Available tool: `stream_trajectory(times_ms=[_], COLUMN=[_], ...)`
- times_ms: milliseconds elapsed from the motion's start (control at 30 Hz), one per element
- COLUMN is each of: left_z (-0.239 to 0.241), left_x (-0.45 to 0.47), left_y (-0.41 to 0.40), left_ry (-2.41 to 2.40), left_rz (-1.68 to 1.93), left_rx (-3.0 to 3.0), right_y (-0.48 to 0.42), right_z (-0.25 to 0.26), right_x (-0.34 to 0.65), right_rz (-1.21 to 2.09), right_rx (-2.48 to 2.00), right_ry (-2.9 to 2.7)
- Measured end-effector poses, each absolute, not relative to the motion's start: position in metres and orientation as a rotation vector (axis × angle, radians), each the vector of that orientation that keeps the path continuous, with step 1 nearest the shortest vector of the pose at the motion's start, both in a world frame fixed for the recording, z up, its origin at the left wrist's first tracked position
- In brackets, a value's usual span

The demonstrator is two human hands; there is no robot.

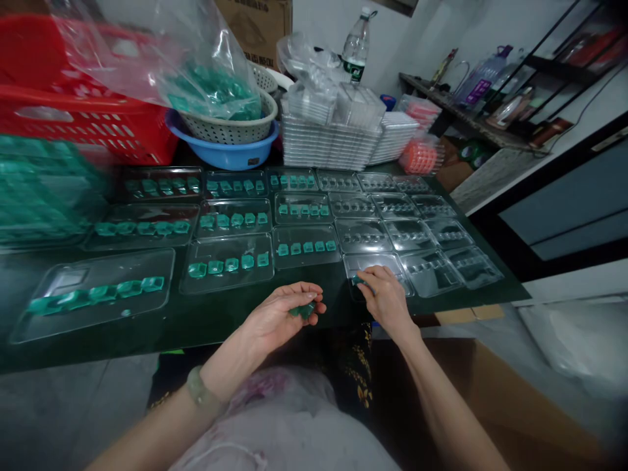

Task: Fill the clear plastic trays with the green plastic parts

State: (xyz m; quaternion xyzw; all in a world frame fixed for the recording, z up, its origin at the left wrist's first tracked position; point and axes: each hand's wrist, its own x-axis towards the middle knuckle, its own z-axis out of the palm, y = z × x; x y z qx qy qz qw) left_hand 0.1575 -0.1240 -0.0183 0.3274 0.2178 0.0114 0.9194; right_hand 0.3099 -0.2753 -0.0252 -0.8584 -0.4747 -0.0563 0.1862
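My left hand (282, 314) is cupped palm-up at the near table edge, its fingers curled round a few small green plastic pieces (303, 310). My right hand (385, 297) pinches one green piece (357, 280) and presses it into the left end of a clear blister tray (387, 263) in the front row. Trays to the left, such as the clear tray (307, 247), each hold a row of green pieces. Trays to the right, such as the clear tray (473, 267), show bare slots.
The dark green table (206, 320) carries several rows of clear trays. At the back stand a red basket (73, 111), a blue basin (226, 154) holding a white basket and a bag of green pieces (210, 88), stacked clear trays (328, 140) and a water bottle (356, 46). Shelves stand right.
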Motion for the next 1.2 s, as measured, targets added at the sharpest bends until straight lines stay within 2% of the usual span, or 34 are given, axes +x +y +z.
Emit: stream_trajectory(times_ms=[567, 667, 800, 900, 1200], left_z=[-0.018, -0.014, -0.013, -0.012, -0.007], left_x=[0.164, 0.166, 0.168, 0.172, 0.180], left_y=[-0.133, -0.132, -0.131, -0.133, -0.146], left_ry=[0.454, 0.465, 0.477, 0.467, 0.518], left_rz=[-0.011, -0.002, 0.062, 0.090, 0.202], left_rx=[0.465, 0.347, 0.304, 0.303, 0.447], right_y=[-0.251, -0.255, -0.265, -0.265, -0.249], right_z=[-0.004, 0.001, 0.014, 0.017, -0.009], right_x=[0.330, 0.328, 0.302, 0.267, 0.237], right_rz=[-0.041, -0.047, -0.151, -0.055, -0.113], right_rx=[-2.628, -2.599, -2.347, -2.214, -2.371], right_ry=[-1.800, -1.717, -1.499, -1.488, -1.195])
